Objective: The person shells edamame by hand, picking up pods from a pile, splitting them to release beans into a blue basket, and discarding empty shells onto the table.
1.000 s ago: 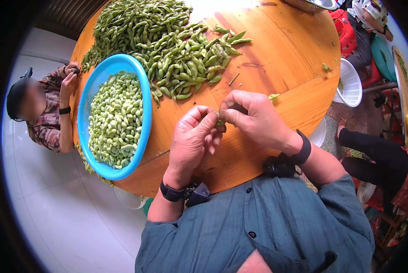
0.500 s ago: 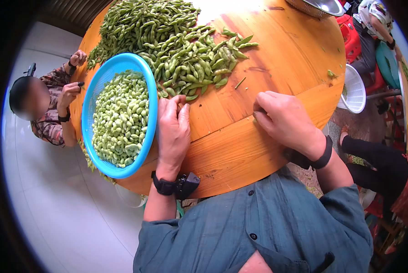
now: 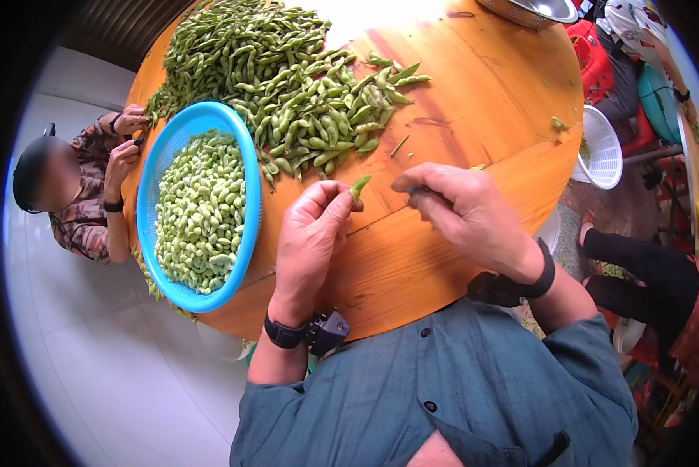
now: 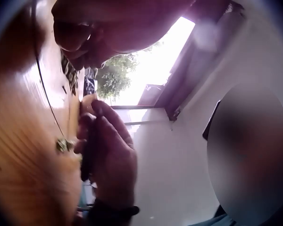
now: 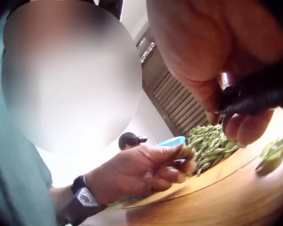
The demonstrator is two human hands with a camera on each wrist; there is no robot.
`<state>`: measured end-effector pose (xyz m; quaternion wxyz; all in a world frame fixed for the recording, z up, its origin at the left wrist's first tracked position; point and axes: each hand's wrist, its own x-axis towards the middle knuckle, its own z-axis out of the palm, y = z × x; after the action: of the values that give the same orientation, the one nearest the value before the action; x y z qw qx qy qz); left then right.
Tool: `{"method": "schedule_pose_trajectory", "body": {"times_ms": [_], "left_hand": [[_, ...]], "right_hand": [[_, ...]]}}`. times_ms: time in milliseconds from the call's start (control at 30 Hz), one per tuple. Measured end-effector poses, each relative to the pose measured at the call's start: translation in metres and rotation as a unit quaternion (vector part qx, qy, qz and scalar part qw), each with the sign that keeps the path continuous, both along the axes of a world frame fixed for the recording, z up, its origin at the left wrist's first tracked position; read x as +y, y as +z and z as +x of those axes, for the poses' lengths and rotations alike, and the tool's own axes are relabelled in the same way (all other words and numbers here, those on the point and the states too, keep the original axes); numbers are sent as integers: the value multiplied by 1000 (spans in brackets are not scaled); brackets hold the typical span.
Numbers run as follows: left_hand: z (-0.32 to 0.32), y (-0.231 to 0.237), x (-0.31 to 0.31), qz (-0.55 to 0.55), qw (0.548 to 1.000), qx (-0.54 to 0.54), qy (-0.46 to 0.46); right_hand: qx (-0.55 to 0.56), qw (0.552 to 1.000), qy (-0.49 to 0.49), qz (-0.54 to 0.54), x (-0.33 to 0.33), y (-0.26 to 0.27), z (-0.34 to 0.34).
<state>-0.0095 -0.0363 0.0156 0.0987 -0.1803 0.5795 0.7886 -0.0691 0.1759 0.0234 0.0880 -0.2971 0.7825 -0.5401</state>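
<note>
Head: over table (image 3: 513, 93), with room from pile (image 3: 318, 117) to right rim; pinching pod (image 3: 360, 186) in left hand (image 3: 306, 237), holding right hand (image 3: 471, 206) apart, cannot tell its grip. Left wrist: facing right hand toward left. Right wrist: curling left hand under pod.

The teal shirt (image 3: 349, 389) has dark round buttons (image 3: 430, 406) and elbow-length sleeves (image 3: 595, 350). Black straps (image 3: 285, 335) circle both wrists, the left bearing a grey box (image 5: 86, 197) with a round marking.

one end of the pod (image 3: 361, 186) is hidden in the left fingers (image 3: 336, 208); the right fingers (image 3: 436, 179) are slightly blurred; the head view's top edge cuts the metal bowl (image 3: 523, 13).
</note>
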Motion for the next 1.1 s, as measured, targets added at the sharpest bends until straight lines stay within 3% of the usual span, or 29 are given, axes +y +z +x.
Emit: {"method": "schedule_pose_trajectory", "body": {"times_ms": [67, 133, 300, 500, 567, 600, 667, 733, 833, 900, 933, 1000, 1067, 1100], "left_hand": [[3, 1, 8, 25, 1000, 2, -7], [5, -1, 17, 35, 999, 21, 18], [10, 3, 19, 1, 999, 33, -14], [13, 0, 30, -126, 987, 103, -7], [14, -6, 31, -324, 918, 228, -25], [14, -6, 33, -323, 918, 227, -26], [13, -4, 38, -443, 842, 307, -26], [12, -6, 38, -450, 833, 323, -18], [12, -9, 35, -408, 858, 311, -7], [12, -13, 29, -266, 929, 257, -11], [13, -9, 28, -266, 929, 257, -11], [13, 4, 26, -66, 991, 118, -21], [9, -3, 13, -27, 993, 99, -51], [6, -5, 9, 83, 991, 72, -73]], "right_hand": [[-26, 999, -13, -16, -7, 2, 5], [-132, 990, -45, -27, -13, 4, 9], [-108, 994, -3, -36, -15, 0, 7], [0, 1000, -2, -2, -15, -6, 10], [52, 998, -22, 29, -17, -9, 14], [51, 998, -22, 30, -20, -11, 16], [109, 992, -46, 40, -24, -14, 19], [106, 992, -46, 50, -25, -14, 19], [76, 996, -29, 48, -22, -13, 13], [48, 998, -12, 39, -18, -11, 9], [61, 998, 8, 26, -17, -9, 7], [73, 997, 29, 14, -14, -8, 4], [14, 996, 78, -36, -12, -9, 2], [14, 996, 78, -37, -11, -9, 1]]}}
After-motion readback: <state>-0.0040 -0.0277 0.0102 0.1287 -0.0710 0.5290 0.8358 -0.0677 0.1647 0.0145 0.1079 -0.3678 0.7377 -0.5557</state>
